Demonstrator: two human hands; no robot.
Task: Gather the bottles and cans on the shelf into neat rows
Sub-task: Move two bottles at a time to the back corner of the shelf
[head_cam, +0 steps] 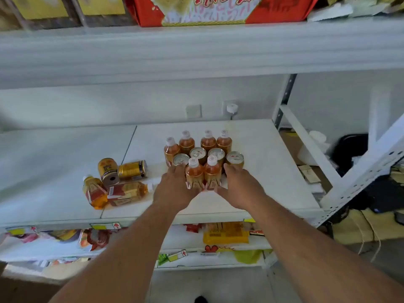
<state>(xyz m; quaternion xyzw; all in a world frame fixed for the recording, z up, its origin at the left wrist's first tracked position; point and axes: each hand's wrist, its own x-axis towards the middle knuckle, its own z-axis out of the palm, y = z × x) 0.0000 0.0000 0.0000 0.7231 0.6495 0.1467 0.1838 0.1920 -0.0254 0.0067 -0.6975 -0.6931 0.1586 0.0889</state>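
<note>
Both hands reach onto the white shelf [262, 149] and press in from either side on two upright bottles [203, 173] of amber drink with white caps. The left hand [175, 189] lies flat against the left bottle, fingers spread and loose, fingertips touching a standing can [180, 159] just beyond it. The right hand [238, 186] lies against the right bottle in the same way, open-palmed, its fingertips at the foot of another upright can [235, 159]. Neither hand closes around anything; they cup the pair between them.

Just beyond the hands the standing group forms rough rows: two more cans [207, 154] side by side between the flanking ones, and behind them four more bottles [197, 142] with white caps, all upright and close together.

Well to the left of the left hand lies a loose heap: two gold cans [122, 170] tipped on their sides, touching each other, and two fallen bottles [113, 193] lying against them nearer the shelf's front edge.

Beneath the forearms, a lower shelf [218, 246] holds bright snack packets [225, 234]. Above the hands, an upper shelf carries a red carton [218, 9].
</note>
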